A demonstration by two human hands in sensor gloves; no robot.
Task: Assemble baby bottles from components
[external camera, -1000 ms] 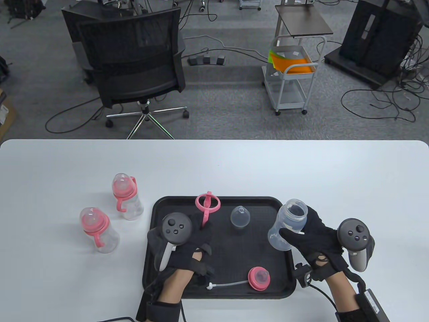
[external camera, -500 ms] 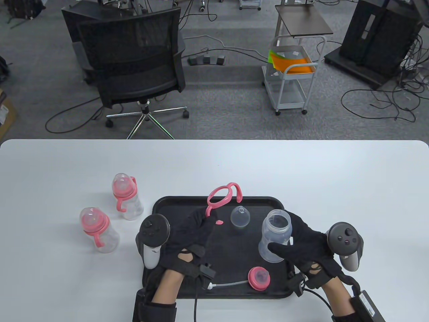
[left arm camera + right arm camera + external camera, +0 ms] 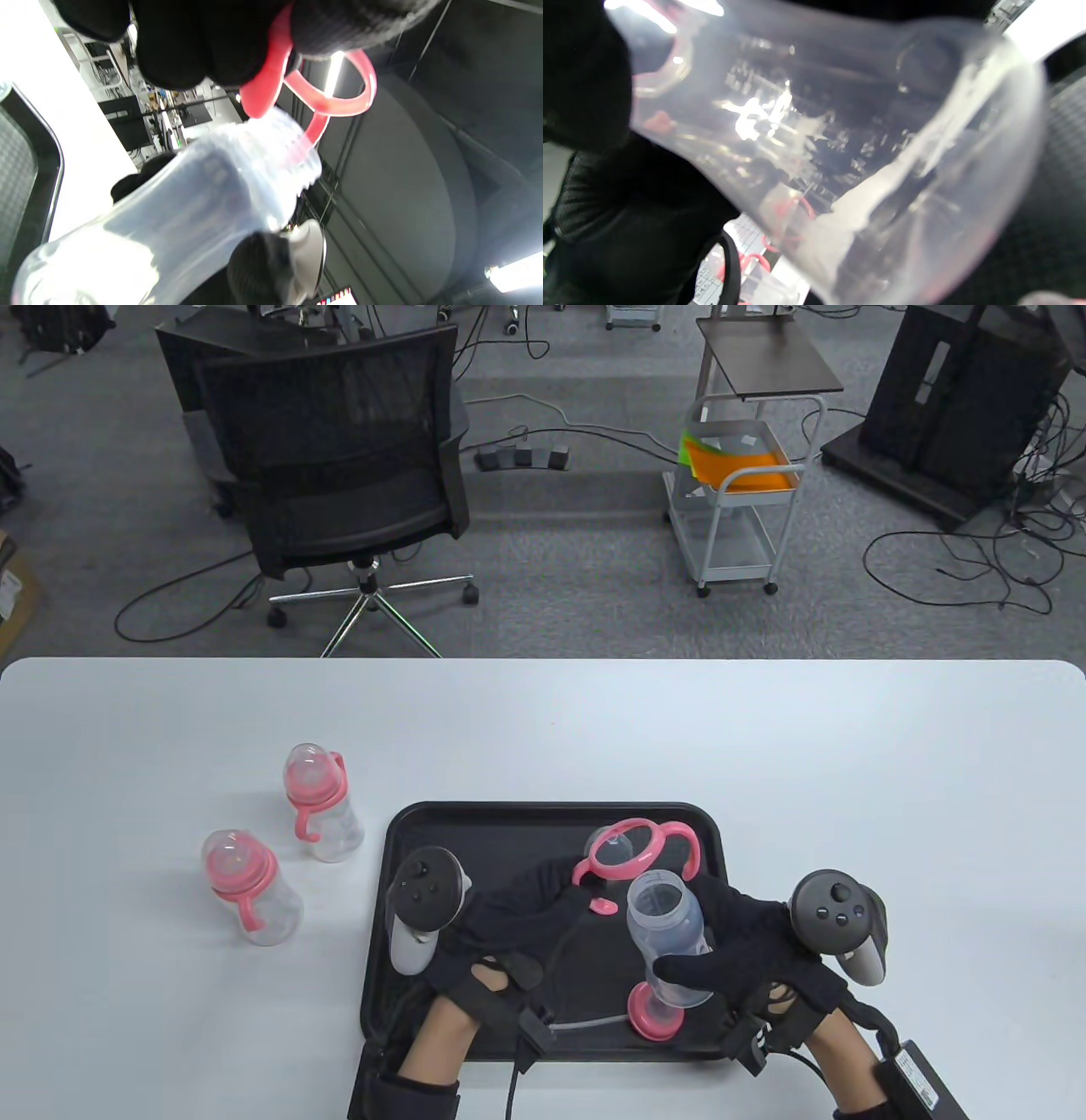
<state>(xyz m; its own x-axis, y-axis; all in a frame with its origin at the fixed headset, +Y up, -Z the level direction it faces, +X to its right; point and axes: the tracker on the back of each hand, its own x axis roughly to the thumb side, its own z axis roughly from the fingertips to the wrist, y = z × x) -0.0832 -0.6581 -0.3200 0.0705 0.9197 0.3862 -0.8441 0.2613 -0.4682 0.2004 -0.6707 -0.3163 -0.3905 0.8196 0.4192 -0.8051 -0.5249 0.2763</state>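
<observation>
The left hand (image 3: 501,929) wears a black knit glove with an oval cut-out over the back, bare skin showing through; a dark grey tracker (image 3: 422,891) with small round buttons and a pale grey handle sits on it; a black cable (image 3: 512,1073) runs from a small black box at the wrist; the forearm is bare above a black wrist strap. The right hand (image 3: 755,954) wears a matching glove; its tracker (image 3: 838,912) is dark grey with a lighter grip; a black labelled box (image 3: 920,1082) lies along that forearm.
</observation>
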